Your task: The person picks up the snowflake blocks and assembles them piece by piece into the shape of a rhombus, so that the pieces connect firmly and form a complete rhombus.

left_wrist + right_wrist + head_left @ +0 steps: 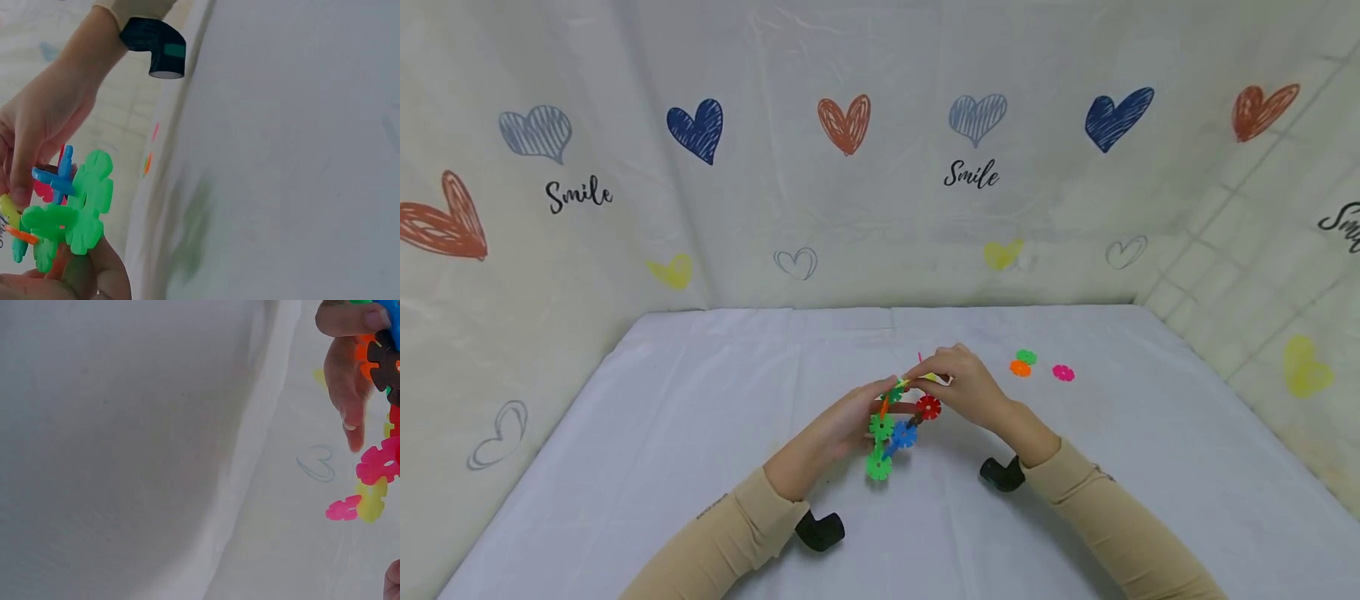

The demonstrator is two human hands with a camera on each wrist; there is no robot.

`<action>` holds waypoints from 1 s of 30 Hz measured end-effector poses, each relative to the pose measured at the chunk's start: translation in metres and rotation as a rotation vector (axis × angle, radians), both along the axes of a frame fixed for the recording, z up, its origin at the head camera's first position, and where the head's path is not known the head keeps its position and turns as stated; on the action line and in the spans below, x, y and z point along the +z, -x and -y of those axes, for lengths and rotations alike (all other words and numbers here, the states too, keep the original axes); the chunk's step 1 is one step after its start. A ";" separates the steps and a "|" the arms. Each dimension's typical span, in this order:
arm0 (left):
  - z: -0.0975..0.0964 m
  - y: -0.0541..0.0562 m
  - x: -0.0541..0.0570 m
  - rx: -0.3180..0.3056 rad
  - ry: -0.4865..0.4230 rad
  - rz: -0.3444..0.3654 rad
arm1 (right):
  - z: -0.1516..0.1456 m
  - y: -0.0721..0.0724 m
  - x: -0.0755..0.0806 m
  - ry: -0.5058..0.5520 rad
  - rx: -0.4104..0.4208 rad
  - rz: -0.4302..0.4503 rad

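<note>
My left hand [850, 421] grips a linked chain of plastic snowflake discs above the table. A green disc [878, 465] hangs lowest. Beside it come a blue disc [905, 434] and a red disc [928, 407]. With thumb and fingertips my right hand [973, 390] pinches a yellow disc [10, 209] at the chain's upper end. The left wrist view shows the large green disc [94, 200] over the left fingers. A brown disc [385, 367], a pink disc [377, 464] and a small pink disc [343, 509] show in the right wrist view. Fingers hide part of the chain.
Loose on the white-covered table [700, 433], a green disc [1027, 357] lies against an orange disc [1020, 368], with a pink disc [1063, 373] to their right. Black wrist cameras [820, 532] stick out below both cuffs. A heart-printed cloth [895, 217] hangs behind the table.
</note>
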State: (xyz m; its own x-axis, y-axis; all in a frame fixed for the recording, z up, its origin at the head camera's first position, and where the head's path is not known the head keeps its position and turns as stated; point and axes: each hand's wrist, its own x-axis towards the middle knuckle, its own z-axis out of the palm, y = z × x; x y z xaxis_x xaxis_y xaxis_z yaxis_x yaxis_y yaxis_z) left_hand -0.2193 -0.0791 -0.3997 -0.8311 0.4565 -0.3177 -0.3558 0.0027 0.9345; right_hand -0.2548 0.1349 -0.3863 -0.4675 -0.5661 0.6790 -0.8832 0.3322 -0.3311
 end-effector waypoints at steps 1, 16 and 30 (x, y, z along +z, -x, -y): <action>0.000 0.000 0.000 -0.012 0.001 -0.011 | 0.000 0.000 0.001 -0.005 0.006 0.004; 0.001 0.002 -0.008 -0.033 0.038 -0.073 | -0.025 0.002 0.010 0.004 -0.077 0.255; 0.004 0.000 -0.008 -0.051 -0.059 0.001 | -0.123 0.035 0.012 -0.194 -0.510 0.720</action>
State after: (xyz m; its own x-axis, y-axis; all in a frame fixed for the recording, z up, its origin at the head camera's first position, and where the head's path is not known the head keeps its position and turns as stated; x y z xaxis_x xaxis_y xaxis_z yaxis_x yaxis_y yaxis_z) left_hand -0.2192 -0.0835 -0.4079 -0.8060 0.5161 -0.2899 -0.3576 -0.0342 0.9332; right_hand -0.2900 0.2582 -0.3740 -0.9680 -0.2477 0.0389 -0.2138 0.7342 -0.6444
